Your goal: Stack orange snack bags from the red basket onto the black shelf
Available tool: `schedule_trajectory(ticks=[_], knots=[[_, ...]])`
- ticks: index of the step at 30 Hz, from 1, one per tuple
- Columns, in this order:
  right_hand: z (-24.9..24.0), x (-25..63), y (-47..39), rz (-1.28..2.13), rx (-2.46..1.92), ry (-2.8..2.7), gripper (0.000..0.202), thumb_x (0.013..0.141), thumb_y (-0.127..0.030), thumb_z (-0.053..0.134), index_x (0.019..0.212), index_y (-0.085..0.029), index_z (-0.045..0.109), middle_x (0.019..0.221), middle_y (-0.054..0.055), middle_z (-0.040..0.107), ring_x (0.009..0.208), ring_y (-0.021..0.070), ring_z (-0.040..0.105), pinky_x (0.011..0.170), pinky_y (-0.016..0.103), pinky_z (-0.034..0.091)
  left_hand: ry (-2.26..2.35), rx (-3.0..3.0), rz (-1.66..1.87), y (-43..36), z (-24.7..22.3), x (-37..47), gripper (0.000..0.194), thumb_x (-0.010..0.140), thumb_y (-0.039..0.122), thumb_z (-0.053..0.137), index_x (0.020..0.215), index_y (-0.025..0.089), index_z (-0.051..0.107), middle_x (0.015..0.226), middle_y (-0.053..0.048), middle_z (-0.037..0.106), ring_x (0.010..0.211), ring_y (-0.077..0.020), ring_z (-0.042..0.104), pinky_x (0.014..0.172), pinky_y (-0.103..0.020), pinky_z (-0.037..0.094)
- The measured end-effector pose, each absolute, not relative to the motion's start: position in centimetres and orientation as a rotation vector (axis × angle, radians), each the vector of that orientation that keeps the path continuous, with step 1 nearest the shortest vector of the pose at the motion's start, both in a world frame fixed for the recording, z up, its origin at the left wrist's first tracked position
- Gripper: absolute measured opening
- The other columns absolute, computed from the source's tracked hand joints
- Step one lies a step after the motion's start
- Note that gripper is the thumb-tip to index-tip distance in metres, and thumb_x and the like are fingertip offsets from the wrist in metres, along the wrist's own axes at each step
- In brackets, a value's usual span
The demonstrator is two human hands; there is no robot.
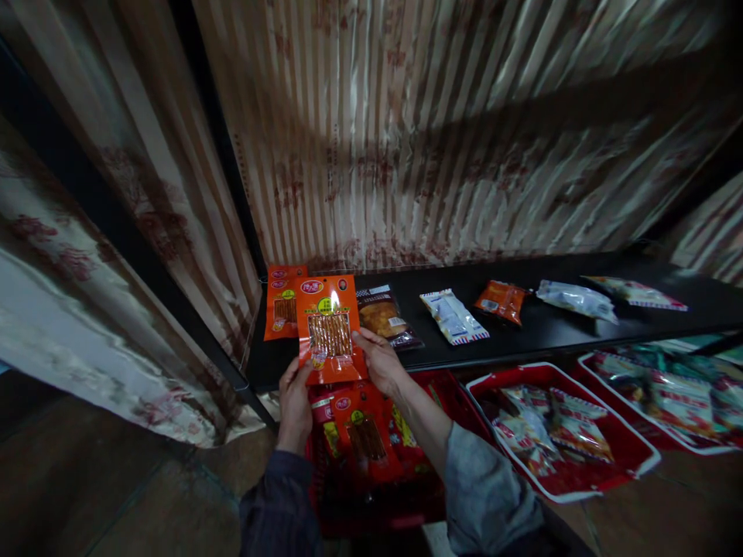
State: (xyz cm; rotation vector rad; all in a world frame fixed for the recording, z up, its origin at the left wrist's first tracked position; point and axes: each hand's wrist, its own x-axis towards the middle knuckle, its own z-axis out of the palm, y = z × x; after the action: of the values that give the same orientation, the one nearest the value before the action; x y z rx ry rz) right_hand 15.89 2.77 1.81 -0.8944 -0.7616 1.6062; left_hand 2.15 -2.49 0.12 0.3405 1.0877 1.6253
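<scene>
An orange snack packet (330,329) with a clear window showing brown strips is held upright between both hands, just in front of the black shelf (453,356). My left hand (296,402) grips its lower left corner. My right hand (380,363) pinches its right edge, thumb on the front. Behind it, to the left, similar orange packets (282,313) lie on the shelf, partly covered by the held one. Below my hands, a red basket (377,518) contains more orange packets (365,437).
Along the shelf lie a dark snack packet (383,313), a white packet (454,316), an orange-brown packet (501,302) and others further right. Red baskets with white rims (630,480) hold more packets below. Black posts (224,139) and a patterned curtain (406,155) stand around the shelf.
</scene>
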Motion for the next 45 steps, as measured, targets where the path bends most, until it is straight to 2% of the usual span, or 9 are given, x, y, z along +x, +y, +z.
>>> schedule_trajectory(ticks=[4,12,23,30,39,42,45], knots=[[1.6,15.3,2.8,1.602,-0.853,-0.822,0.033,0.054,-0.032,0.081,0.084,-0.023,0.068,0.082,0.0,0.072,0.083,0.0195,0.067,0.076,0.032,0.053,1.07,0.369,1.652,-1.9,-0.5,1.6,0.026,0.055,0.026,0.073,0.079,0.019,0.069,0.078,0.0,0.071,0.07,-0.014,0.064,0.07,-0.027,0.049],[1.2,15.5,2.2,1.577,-0.88,-0.73,0.03,0.054,-0.029,0.08,0.081,-0.024,0.068,0.077,-0.001,0.072,0.082,0.0203,0.066,0.074,0.032,0.052,1.076,0.325,1.647,-1.7,-0.2,1.7,0.022,0.053,0.024,0.073,0.073,0.018,0.066,0.072,0.002,0.069,0.068,-0.013,0.062,0.071,-0.026,0.048],[1.7,15.7,1.1,1.594,-0.916,-0.675,0.027,0.054,-0.024,0.077,0.08,-0.022,0.068,0.072,-0.001,0.071,0.07,0.0173,0.066,0.064,0.028,0.051,1.056,0.338,1.625,-2.3,-0.3,1.5,0.025,0.05,0.023,0.075,0.073,0.017,0.066,0.07,0.001,0.069,0.066,-0.0133,0.062,0.069,-0.025,0.046],[2.0,15.9,0.8,1.506,-0.99,-0.624,0.025,0.053,-0.022,0.075,0.076,-0.019,0.067,0.064,-0.003,0.069,0.059,0.0145,0.064,0.054,0.023,0.047,1.01,0.549,1.59,-2.7,-1.5,1.6,0.025,0.059,0.028,0.071,0.08,0.015,0.067,0.074,0.001,0.067,0.066,-0.011,0.059,0.066,-0.023,0.046],[1.2,15.6,1.2,1.493,-1.037,-0.653,0.024,0.052,-0.021,0.074,0.075,-0.019,0.066,0.064,-0.002,0.068,0.061,0.0153,0.064,0.055,0.024,0.048,1.111,0.664,1.607,-1.8,-3.1,1.8,0.022,0.068,0.028,0.062,0.086,0.015,0.066,0.076,0.0,0.066,0.066,-0.0113,0.059,0.063,-0.022,0.047],[0.7,15.1,2.1,1.505,-1.035,-0.7,0.023,0.053,-0.021,0.074,0.074,-0.019,0.065,0.062,-0.002,0.067,0.063,0.016,0.065,0.055,0.024,0.048,1.196,0.687,1.623,-1.5,-3.0,1.5,0.024,0.072,0.029,0.059,0.09,0.014,0.066,0.074,0.0,0.066,0.057,-0.0082,0.055,0.056,-0.02,0.045],[0.3,14.0,3.5,1.528,-1.023,-0.742,0.026,0.052,-0.022,0.074,0.076,-0.019,0.064,0.063,-0.002,0.067,0.066,0.0168,0.066,0.058,0.025,0.049,1.246,0.674,1.643,-1.0,-2.9,0.8,0.031,0.073,0.032,0.061,0.098,0.015,0.063,0.078,0.0,0.066,0.043,-0.0037,0.044,0.042,-0.017,0.038]])
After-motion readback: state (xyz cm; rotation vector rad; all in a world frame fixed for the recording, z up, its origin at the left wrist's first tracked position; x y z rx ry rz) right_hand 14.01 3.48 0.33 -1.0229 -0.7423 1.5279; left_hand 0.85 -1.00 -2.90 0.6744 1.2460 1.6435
